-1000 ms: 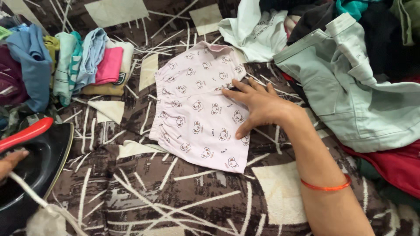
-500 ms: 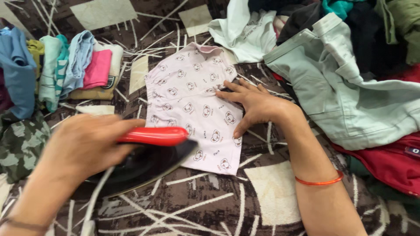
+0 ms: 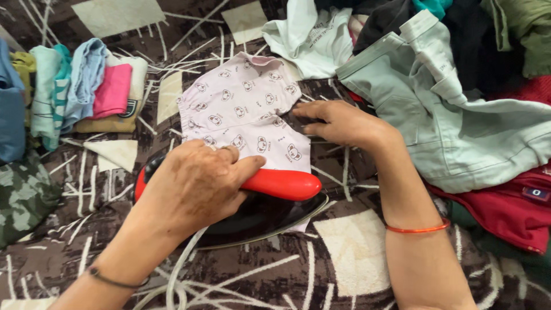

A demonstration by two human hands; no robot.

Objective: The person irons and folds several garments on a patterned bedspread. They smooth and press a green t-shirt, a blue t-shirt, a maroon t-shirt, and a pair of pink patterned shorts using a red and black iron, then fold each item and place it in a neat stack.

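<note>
Even, soft indoor light, moderately bright, no single source evident. Shadows weak and diffuse: a thin dark band under the iron (image 3: 252,215) and under the right hand (image 3: 338,121). Mild glare streak along the red handle (image 3: 281,183); no blown-out areas. Focus sharp across the centre; print on the pale shorts (image 3: 244,109) reads crisply. Slight softness on the left hand (image 3: 195,186). Dark clothes at top right lose detail. Edges show little distortion.

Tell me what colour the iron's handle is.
Bright red, on a black clothes iron; the handle shows best in the head view.
</note>
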